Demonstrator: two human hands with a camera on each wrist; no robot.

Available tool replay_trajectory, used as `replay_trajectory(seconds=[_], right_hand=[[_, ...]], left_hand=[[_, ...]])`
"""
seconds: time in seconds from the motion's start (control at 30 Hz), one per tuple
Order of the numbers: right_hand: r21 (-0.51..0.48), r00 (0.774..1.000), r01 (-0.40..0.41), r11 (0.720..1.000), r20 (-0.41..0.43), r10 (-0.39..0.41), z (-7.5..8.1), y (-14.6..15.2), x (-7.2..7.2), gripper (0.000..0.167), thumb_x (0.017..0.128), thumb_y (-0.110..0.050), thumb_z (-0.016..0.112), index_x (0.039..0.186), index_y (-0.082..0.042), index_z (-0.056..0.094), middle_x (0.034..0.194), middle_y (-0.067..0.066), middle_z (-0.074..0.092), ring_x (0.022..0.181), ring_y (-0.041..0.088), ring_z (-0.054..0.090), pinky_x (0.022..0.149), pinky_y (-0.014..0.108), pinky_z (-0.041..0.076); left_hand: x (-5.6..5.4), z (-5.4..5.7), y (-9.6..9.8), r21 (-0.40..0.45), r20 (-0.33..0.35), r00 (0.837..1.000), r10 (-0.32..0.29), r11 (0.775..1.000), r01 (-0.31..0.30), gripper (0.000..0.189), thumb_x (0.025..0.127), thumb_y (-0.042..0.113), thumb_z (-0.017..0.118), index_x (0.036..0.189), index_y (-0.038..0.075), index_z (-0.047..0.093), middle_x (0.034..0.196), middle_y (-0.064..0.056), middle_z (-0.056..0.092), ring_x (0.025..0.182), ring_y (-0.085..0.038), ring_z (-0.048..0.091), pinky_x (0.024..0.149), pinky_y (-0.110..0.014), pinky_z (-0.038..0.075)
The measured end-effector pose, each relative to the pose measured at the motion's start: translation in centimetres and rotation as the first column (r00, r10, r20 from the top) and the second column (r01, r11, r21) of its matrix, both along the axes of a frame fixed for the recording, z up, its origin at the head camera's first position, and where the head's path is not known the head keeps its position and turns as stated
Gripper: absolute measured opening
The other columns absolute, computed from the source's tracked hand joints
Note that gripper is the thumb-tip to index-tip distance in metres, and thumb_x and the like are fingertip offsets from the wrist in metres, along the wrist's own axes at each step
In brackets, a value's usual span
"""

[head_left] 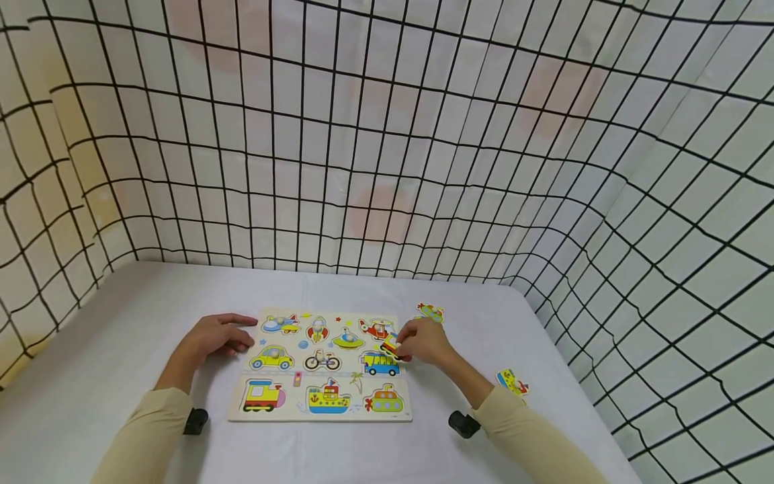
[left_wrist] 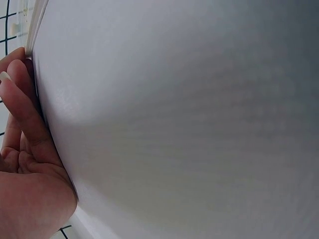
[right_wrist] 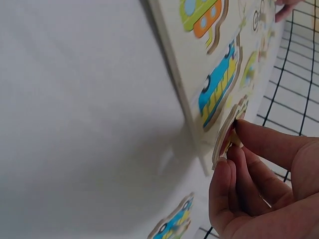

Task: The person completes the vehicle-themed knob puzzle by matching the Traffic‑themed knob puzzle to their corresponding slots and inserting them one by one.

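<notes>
A wooden puzzle board [head_left: 326,411] printed with vehicles lies flat on the table. In my right hand [head_left: 426,341] is a train puzzle piece [head_left: 390,345], mostly red and yellow, pinched between thumb and fingers over the board's right edge, just above the bus picture [head_left: 381,364]. The right wrist view shows the held piece [right_wrist: 228,132] edge-on, tilted, with the fingertips on its face. My left hand [head_left: 218,334] rests on the table at the board's upper left, its fingers loosely bent and fingertips right at the board's edge. The left wrist view shows this hand [left_wrist: 30,124] at its left side.
A submarine piece [head_left: 431,312] lies beyond the right hand, with a blue and yellow bus piece [right_wrist: 174,221] close by. Farther right is a ship piece [head_left: 512,382]. Black netting [head_left: 338,168] over white sheeting surrounds the table's back and sides.
</notes>
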State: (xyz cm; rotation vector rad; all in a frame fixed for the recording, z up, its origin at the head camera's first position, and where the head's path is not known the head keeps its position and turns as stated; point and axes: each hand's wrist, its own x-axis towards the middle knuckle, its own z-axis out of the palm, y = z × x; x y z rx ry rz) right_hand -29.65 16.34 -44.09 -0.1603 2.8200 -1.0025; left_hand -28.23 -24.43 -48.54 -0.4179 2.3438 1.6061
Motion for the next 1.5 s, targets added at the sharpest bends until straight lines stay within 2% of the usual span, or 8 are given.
replay_trajectory(seconds=[0.6, 0.7, 0.87, 1.27, 1.3, 1.37, 1.43, 1.5], right_hand=[[0.021, 0.983, -0.175, 0.984, -0.05, 0.176, 0.9, -6.2, 1.3, 0.008, 0.078, -0.008, 0.08, 0.081, -0.009, 0.073, 0.07, -0.003, 0.069, 0.064, 0.011, 0.061, 0.062, 0.027, 0.048], [0.013, 0.975, -0.214, 0.977, -0.053, 0.214, 1.1, -7.3, 1.8, 0.009, 0.078, -0.007, 0.081, 0.081, -0.008, 0.073, 0.069, -0.002, 0.07, 0.062, 0.01, 0.061, 0.069, 0.03, 0.049], [0.016, 0.959, -0.275, 0.961, -0.07, 0.275, 1.2, -9.1, 2.3, 0.008, 0.076, -0.006, 0.081, 0.079, -0.008, 0.075, 0.066, -0.003, 0.069, 0.061, 0.008, 0.059, 0.067, 0.028, 0.047], [-0.041, 0.947, -0.322, 0.946, 0.004, 0.322, 0.5, -12.5, 3.4, 0.01, 0.076, -0.005, 0.084, 0.077, -0.009, 0.075, 0.064, -0.006, 0.067, 0.059, 0.006, 0.057, 0.06, 0.022, 0.045], [-0.037, 0.945, -0.327, 0.944, 0.008, 0.328, 0.5, -12.8, 3.5, 0.01, 0.076, -0.006, 0.084, 0.077, -0.01, 0.075, 0.064, -0.006, 0.067, 0.059, 0.006, 0.057, 0.063, 0.024, 0.047], [-0.015, 0.94, -0.34, 0.94, 0.013, 0.341, 0.4, -13.3, 3.8, 0.01, 0.077, -0.009, 0.085, 0.077, -0.011, 0.075, 0.063, -0.008, 0.066, 0.061, 0.006, 0.056, 0.083, 0.03, 0.052], [-0.003, 0.934, -0.356, 0.935, 0.016, 0.356, 0.3, -13.8, 4.0, 0.009, 0.078, -0.01, 0.085, 0.077, -0.012, 0.076, 0.062, -0.008, 0.065, 0.062, 0.005, 0.056, 0.104, 0.04, 0.045], [0.001, 0.93, -0.367, 0.93, 0.018, 0.367, 0.3, -14.1, 4.2, 0.009, 0.079, -0.011, 0.085, 0.078, -0.013, 0.076, 0.062, -0.009, 0.065, 0.062, 0.005, 0.056, 0.112, 0.046, 0.038]], left_hand=[[0.1, 0.3, 0.1, 0.006, 0.007, 1.0, 0.012, 1.0, -0.013, 0.062, 0.083, 0.014, 0.075, 0.141, 0.002, 0.058, 0.078, -0.008, 0.071, 0.068, -0.023, 0.064, 0.065, -0.026, 0.054], [0.2, 0.5, 0.3, 0.007, 0.005, 1.0, 0.008, 1.0, -0.008, 0.061, 0.083, 0.014, 0.074, 0.141, 0.001, 0.057, 0.077, -0.007, 0.071, 0.067, -0.022, 0.064, 0.065, -0.026, 0.054], [0.2, 0.5, 0.2, 0.0, 0.004, 1.0, 0.004, 1.0, -0.004, 0.061, 0.084, 0.014, 0.074, 0.141, 0.001, 0.057, 0.076, -0.006, 0.071, 0.067, -0.021, 0.063, 0.064, -0.025, 0.053], [0.1, 0.5, 0.1, 0.008, 0.006, 1.0, 0.0, 1.0, 0.0, 0.058, 0.086, 0.013, 0.073, 0.141, 0.002, 0.058, 0.073, -0.003, 0.069, 0.065, -0.017, 0.062, 0.06, -0.023, 0.05], [0.2, 0.6, 0.1, 0.009, 0.009, 1.0, 0.002, 1.0, -0.002, 0.058, 0.086, 0.013, 0.073, 0.141, 0.002, 0.058, 0.073, -0.003, 0.069, 0.065, -0.017, 0.062, 0.06, -0.023, 0.051], [0.3, 0.7, 0.1, 0.009, 0.012, 1.0, 0.003, 1.0, -0.003, 0.058, 0.086, 0.013, 0.073, 0.141, 0.002, 0.058, 0.073, -0.004, 0.069, 0.066, -0.017, 0.062, 0.06, -0.023, 0.051], [0.3, 0.8, 0.1, 0.011, 0.016, 1.0, 0.004, 1.0, -0.004, 0.058, 0.086, 0.013, 0.073, 0.141, 0.001, 0.057, 0.074, -0.004, 0.069, 0.066, -0.018, 0.062, 0.061, -0.024, 0.051], [0.3, 0.8, 0.1, 0.011, 0.017, 1.0, 0.002, 1.0, -0.002, 0.058, 0.087, 0.013, 0.073, 0.141, 0.002, 0.057, 0.074, -0.004, 0.069, 0.067, -0.018, 0.062, 0.061, -0.024, 0.051]])
